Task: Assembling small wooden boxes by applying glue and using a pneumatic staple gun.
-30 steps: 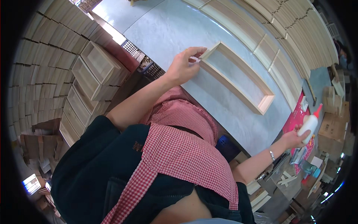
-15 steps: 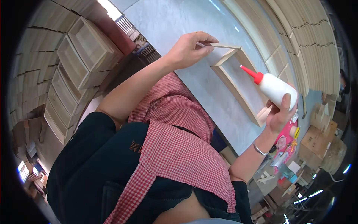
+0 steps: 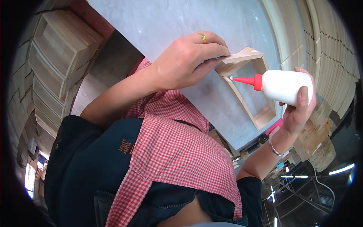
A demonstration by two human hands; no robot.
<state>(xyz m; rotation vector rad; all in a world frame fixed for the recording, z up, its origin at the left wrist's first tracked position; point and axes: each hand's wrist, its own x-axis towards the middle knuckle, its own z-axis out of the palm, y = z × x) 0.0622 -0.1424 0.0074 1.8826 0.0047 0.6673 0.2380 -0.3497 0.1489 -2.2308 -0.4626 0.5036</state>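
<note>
My left hand (image 3: 193,56), a gold ring on one finger, pinches the end of a pale wooden slat (image 3: 244,55). The slat lies at the upper end of a rectangular wooden frame (image 3: 242,100) and meets its far corner. In my right hand (image 3: 298,113) is a white glue bottle (image 3: 283,85) with a red nozzle, held on its side above the frame. The nozzle's tip, with a bit of white at it, is at the frame's left corner; whether it touches the wood I cannot tell. The bottle hides part of the frame's right side.
Under the frame is a grey-white worktable (image 3: 181,22). Stacked pale wooden boards (image 3: 332,56) line its right side. To the left stand piled wooden trays (image 3: 56,49). A pink item (image 3: 275,126) and cardboard (image 3: 314,132) lie past my right wrist.
The glue bottle has turned level, and its nozzle has come left to the frame's corner. My left hand still grips the slat, which now shows its broad face. My view has shifted.
</note>
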